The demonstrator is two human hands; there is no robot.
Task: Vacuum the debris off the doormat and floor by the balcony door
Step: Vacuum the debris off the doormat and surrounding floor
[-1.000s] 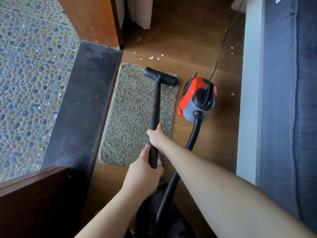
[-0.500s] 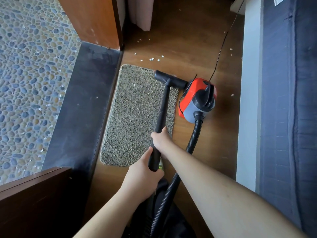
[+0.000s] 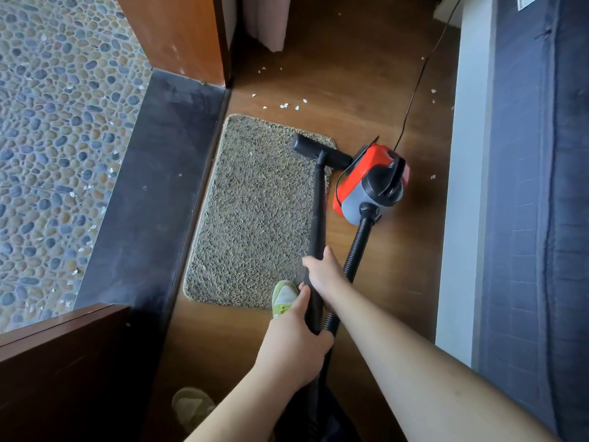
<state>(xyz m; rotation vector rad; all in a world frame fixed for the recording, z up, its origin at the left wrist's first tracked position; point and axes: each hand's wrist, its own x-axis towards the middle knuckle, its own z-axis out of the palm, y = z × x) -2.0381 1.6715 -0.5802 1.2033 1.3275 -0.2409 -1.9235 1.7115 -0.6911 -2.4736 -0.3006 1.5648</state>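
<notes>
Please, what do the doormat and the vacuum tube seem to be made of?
Doormat: probably synthetic or coir fibre, a coarse mottled grey-brown looped pile with a bound edge. Vacuum tube: looks like rigid black plastic, smooth with a slight sheen; painted metal is possible.

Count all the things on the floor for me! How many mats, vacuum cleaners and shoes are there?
Doormat: 1
Vacuum cleaner: 1
Shoes: 2, one green-and-white on the mat's near edge, one pale on the wood floor
Total: 4
</notes>
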